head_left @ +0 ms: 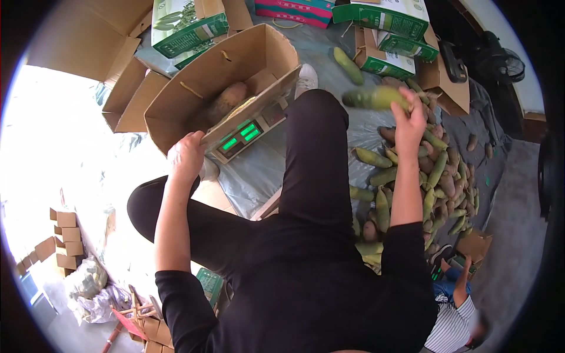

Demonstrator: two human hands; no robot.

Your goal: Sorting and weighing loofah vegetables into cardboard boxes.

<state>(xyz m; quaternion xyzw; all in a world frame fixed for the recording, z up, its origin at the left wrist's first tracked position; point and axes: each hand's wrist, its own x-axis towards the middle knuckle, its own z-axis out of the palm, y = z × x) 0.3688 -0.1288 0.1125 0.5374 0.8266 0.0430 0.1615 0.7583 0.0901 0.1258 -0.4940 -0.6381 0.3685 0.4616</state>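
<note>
My right hand is raised over a heap of vegetables and grips a long green vegetable, which looks blurred. My left hand rests on the near edge of an open cardboard box and holds that edge. The box stands on a weighing scale with a lit green display. Inside the box lie brownish tubers. My legs in black trousers stretch out between the scale and the heap.
A heap of green and brown vegetables covers a grey sheet on the right. Green-and-white cartons and flat cardboard boxes lie at the far side. Another person sits at the lower right. Small stacked boxes stand at the left.
</note>
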